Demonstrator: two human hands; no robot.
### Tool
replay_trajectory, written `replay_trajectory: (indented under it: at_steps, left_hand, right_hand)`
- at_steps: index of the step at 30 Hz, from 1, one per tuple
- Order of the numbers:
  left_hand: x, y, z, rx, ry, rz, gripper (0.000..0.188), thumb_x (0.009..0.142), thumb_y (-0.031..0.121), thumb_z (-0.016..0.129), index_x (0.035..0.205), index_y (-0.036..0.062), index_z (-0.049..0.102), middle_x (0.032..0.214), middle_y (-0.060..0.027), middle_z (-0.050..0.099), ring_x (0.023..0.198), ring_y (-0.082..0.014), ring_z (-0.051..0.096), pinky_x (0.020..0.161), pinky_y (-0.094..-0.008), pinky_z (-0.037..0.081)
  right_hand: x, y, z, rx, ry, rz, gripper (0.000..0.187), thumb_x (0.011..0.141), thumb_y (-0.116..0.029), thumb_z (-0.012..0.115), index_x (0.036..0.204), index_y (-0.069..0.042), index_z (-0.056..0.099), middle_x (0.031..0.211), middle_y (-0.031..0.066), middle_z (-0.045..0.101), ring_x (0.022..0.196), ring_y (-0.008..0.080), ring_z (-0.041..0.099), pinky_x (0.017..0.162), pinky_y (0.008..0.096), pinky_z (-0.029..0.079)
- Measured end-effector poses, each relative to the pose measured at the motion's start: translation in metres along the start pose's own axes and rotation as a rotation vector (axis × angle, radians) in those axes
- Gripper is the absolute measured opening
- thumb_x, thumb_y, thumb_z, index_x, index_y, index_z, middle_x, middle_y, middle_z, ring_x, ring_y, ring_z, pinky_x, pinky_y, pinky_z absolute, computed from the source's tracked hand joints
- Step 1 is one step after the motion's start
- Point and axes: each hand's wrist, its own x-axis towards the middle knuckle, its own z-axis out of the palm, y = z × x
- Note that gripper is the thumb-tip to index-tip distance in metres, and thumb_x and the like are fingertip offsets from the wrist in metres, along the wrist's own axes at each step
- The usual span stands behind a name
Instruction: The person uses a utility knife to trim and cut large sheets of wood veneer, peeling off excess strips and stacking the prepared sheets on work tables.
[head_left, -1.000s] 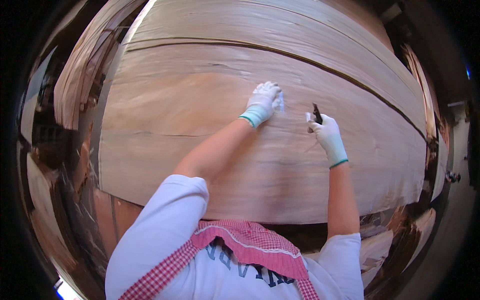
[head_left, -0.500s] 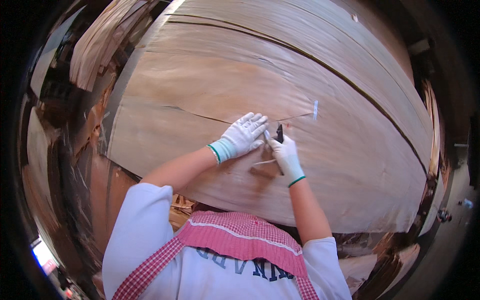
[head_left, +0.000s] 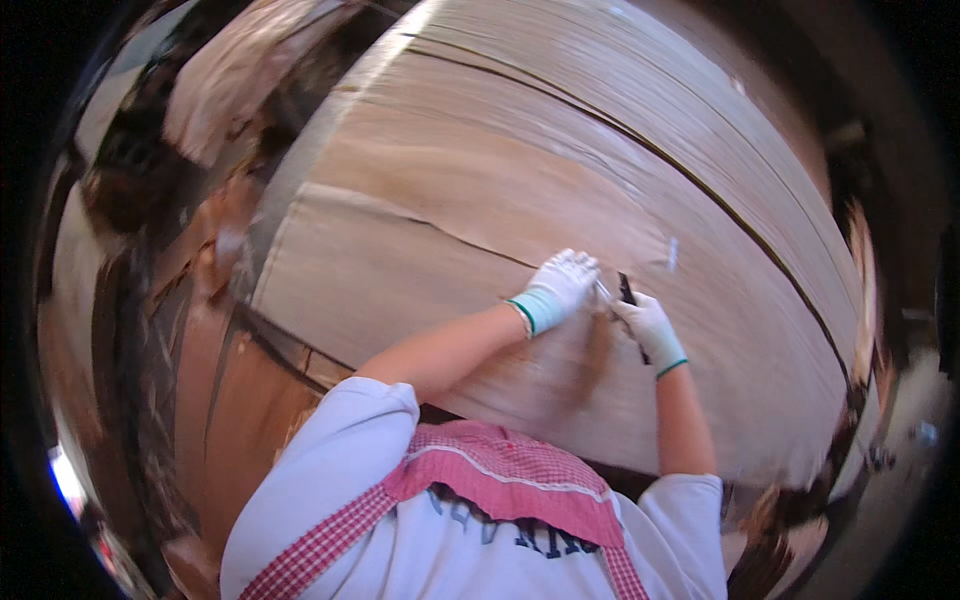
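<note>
A broad pale-brown wood veneer sheet [head_left: 480, 330] lies in front of me, with a dark split running across it toward my hands. My left hand [head_left: 562, 285], in a white glove with a green-edged cuff, rests on the sheet at the split, fingers stretched out. Just to its right, my gloved right hand [head_left: 648, 325] is closed around a slim black hand tool [head_left: 626, 289]; its exact kind is unclear. A small white strip [head_left: 602, 292] shows between the hands. Farther up and right, a short strip of whitish tape [head_left: 671, 254] sticks to the veneer.
A long dark gap [head_left: 700, 180] curves across the far part of the veneer layers. Torn veneer pieces [head_left: 240, 80] stand at the far left. Brown boards [head_left: 245, 390] lie at the near left. Ragged scraps [head_left: 765, 525] sit at the near right.
The view has shifted, so the sheet and both hands appear farther right and a little lower. My hands are slightly farther apart. The right hand keeps its grip on the black tool.
</note>
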Motion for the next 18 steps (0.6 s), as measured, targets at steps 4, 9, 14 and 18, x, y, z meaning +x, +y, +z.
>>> replay_trajectory:
  at_steps: [4,9,14,18]
  left_hand:
    - [0.016,-0.006,-0.039,-0.302,-0.159,-0.034,0.039,0.088,0.015,0.049,0.125,0.0039,0.052,0.129,-0.0159,0.055,0.121,-0.0297,0.052,0.107,-0.0416,0.037]
    - [0.006,-0.03,-0.03,-0.097,-0.076,0.258,0.044,0.092,0.025,0.05,0.131,0.0054,0.049,0.139,-0.0149,0.048,0.131,-0.0279,0.044,0.111,-0.0407,0.032]
    - [-0.006,-0.012,-0.037,0.102,-0.252,0.227,0.052,0.095,0.036,0.045,0.142,0.0129,0.042,0.15,-0.0184,0.033,0.141,-0.0325,0.027,0.116,-0.0443,0.02]
    - [-0.004,0.003,-0.043,0.097,-0.327,0.195,0.051,0.095,0.038,0.044,0.142,0.0197,0.043,0.152,-0.0218,0.029,0.142,-0.0367,0.024,0.116,-0.0469,0.014]
  right_hand:
    - [-0.015,0.019,0.026,0.192,0.199,0.15,0.02,0.09,-0.025,0.062,0.085,-0.006,0.064,0.07,-0.0022,0.06,0.056,0.004,0.047,0.048,0.0221,0.035]
    - [-0.02,0.015,0.04,0.284,0.322,0.222,0.019,0.087,-0.024,0.064,0.083,-0.006,0.064,0.067,-0.0017,0.059,0.053,0.0046,0.045,0.048,0.0218,0.034]
    - [-0.018,0.015,0.045,0.337,0.329,0.276,0.019,0.088,-0.025,0.064,0.084,-0.007,0.063,0.069,-0.0024,0.059,0.053,0.0037,0.045,0.044,0.0204,0.033]
    - [-0.02,0.021,0.046,0.409,0.344,0.25,0.018,0.087,-0.025,0.065,0.083,-0.007,0.064,0.066,-0.0024,0.057,0.053,0.0037,0.045,0.045,0.0211,0.033]
